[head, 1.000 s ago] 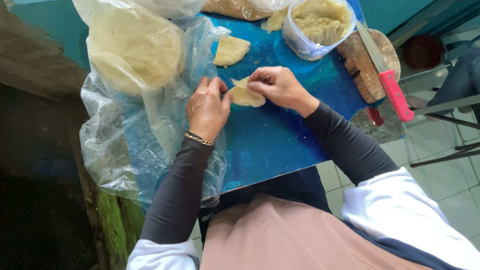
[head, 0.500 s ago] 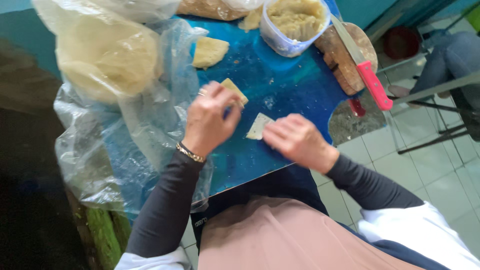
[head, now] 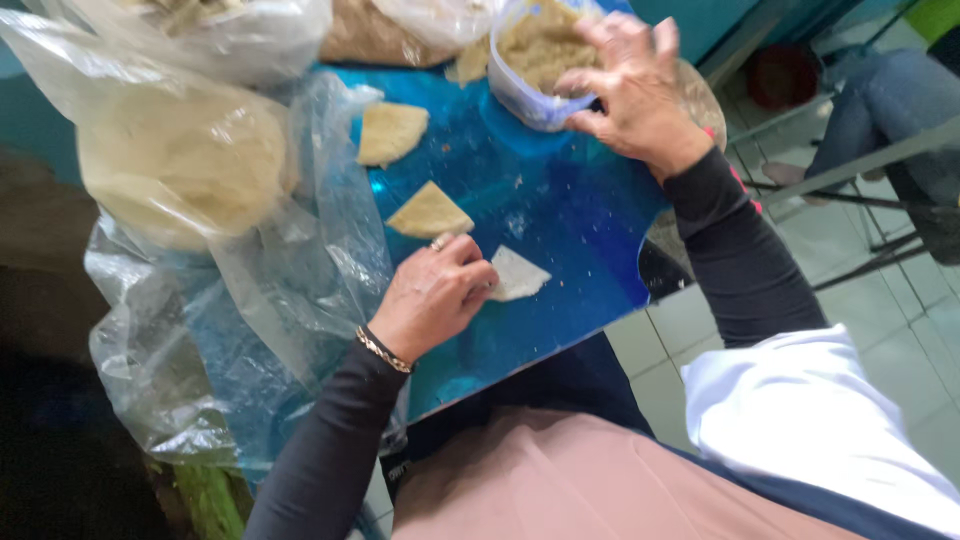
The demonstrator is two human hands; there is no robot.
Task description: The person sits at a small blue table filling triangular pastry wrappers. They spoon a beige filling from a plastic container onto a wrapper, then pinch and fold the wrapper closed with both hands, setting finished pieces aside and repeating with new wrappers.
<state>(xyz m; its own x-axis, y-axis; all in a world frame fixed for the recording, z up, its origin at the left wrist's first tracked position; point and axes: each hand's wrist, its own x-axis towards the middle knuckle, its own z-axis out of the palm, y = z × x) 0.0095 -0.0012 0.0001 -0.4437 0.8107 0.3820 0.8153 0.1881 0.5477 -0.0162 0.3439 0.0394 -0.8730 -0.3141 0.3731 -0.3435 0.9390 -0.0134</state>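
My left hand (head: 432, 297) rests on the blue table (head: 570, 215), fingers curled, its fingertips pressing the edge of a thin pale wrapper sheet (head: 519, 274). A folded triangular pastry (head: 429, 212) lies just above that hand, and a second one (head: 391, 131) sits farther back. My right hand (head: 632, 85) reaches over the clear plastic tub (head: 520, 92) of crumbly beige filling (head: 545, 40), fingers spread and dipping toward the filling. I cannot tell whether it grips any of it.
A large clear plastic bag (head: 180, 165) holding a round stack of pale wrappers covers the table's left side. More bags (head: 250, 35) lie at the back. A wooden block is partly hidden behind my right wrist. Another person's leg (head: 870, 110) and metal chair legs are at right.
My right hand left the wrapper and moved up to the filling tub. A finished triangle now lies on the table. My left hand dropped onto the flat wrapper.
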